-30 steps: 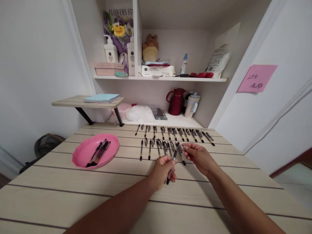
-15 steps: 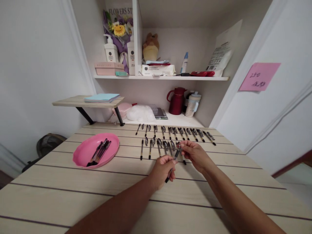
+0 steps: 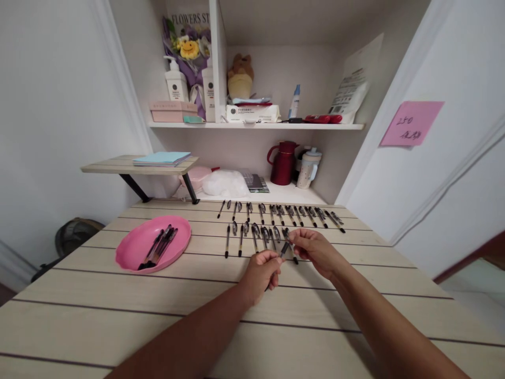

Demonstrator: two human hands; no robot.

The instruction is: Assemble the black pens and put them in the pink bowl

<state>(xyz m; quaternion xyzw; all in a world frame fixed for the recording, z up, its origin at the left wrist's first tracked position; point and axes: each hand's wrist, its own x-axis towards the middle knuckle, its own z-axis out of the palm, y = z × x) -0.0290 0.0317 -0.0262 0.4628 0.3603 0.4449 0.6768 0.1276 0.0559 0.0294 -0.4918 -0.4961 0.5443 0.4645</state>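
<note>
My left hand [image 3: 261,273] is closed round a black pen [image 3: 284,248], which slants up and away to the right above the table. The thumb and fingertips of my right hand [image 3: 313,247] pinch at the pen's upper end; what exactly lies between them is hidden. Just beyond my hands, uncapped pens [image 3: 241,242] lie in a near row, with dark clear caps [image 3: 234,228] beside them. A second row of pens [image 3: 272,215] with caps runs farther back. To the left, a pink scalloped tray [image 3: 122,255] holds several pens [image 3: 160,247].
The slatted wooden table [image 3: 165,310] backs onto a white shelf unit [image 3: 252,126]. A small raised stand [image 3: 102,165] carries blue paper [image 3: 161,158]. At the back stand a red jug [image 3: 283,164], a pale cup [image 3: 308,169] and a white plastic bag [image 3: 226,183].
The camera view has shifted slightly, so everything sits a little farther left. Both hands stay together at the pen, its lower end now mostly hidden behind my left hand.
</note>
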